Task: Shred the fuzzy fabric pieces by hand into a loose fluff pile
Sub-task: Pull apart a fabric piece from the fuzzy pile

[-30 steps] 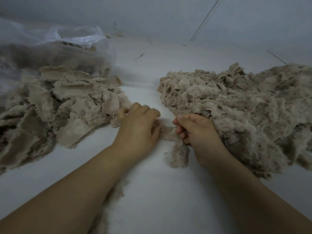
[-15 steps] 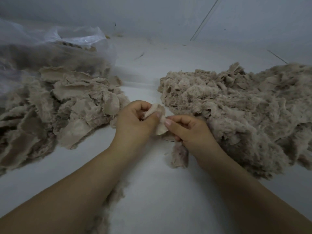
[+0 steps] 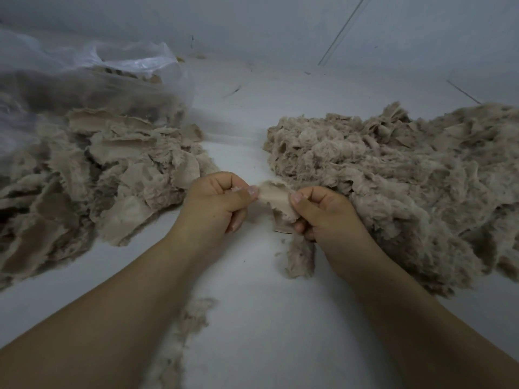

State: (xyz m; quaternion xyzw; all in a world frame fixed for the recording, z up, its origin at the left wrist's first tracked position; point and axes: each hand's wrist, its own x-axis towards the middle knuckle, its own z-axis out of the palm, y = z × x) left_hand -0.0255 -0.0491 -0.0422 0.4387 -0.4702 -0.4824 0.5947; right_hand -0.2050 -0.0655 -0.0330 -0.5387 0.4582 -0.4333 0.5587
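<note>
Your two bare forearms reach in from the near edge and meet at the middle. Your left hand (image 3: pixel 217 202) is curled, thumb against forefinger in a pinch. Your right hand (image 3: pixel 323 211), just beside it, pinches likewise, knuckles toward you, the other fingers folded under.

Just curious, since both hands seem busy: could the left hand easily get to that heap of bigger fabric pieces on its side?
Probably yes. The left hand sits right beside the heap of fabric pieces, with nothing between them. But it is pinching the fabric scrap shared with the right hand, so it must let go first.

Bare workroom: fabric heaps (image 3: pixel 106 169), plastic bag (image 3: pixel 92 77)
</note>
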